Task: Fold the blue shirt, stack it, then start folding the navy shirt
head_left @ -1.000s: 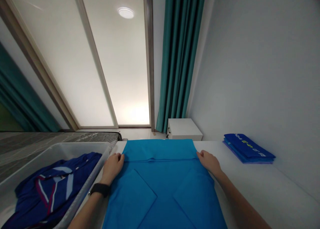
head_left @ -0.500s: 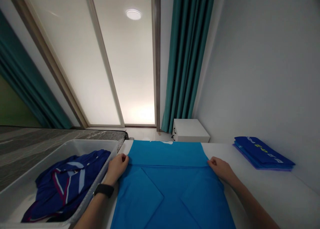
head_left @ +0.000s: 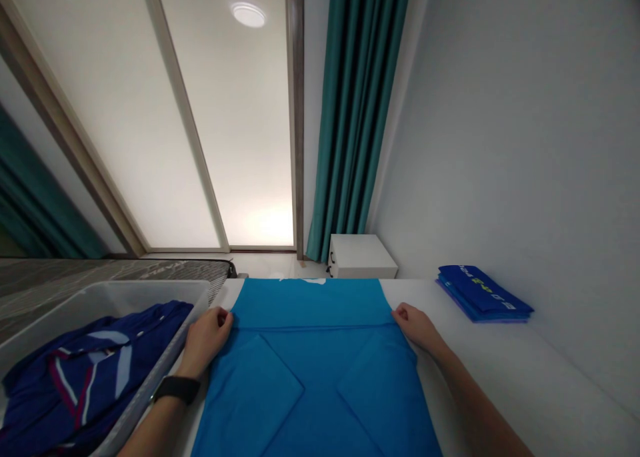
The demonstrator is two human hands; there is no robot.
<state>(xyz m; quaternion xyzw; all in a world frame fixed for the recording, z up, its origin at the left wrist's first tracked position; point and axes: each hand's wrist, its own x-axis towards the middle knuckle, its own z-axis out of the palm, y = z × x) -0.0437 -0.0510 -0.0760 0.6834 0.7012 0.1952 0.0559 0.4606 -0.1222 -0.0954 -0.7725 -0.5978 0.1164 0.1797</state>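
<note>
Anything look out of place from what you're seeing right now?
The navy garment lies crumpled in the plastic bin, unlike the neatly folded blue stack. A small white patch also shows at the far edge of the bright blue shirt; it's too small to identify.

Blue garment (head_left: 310, 384): matt, smooth woven cloth. Storage bin (head_left: 105, 296), 9 o'clock: pale plastic, slight sheen. Folded stack (head_left: 483, 294), 2 o'clock: matt blue cloth.

A bright blue shirt (head_left: 310, 377) lies beside a navy jersey (head_left: 90, 384) with white-and-maroon stripes.
</note>
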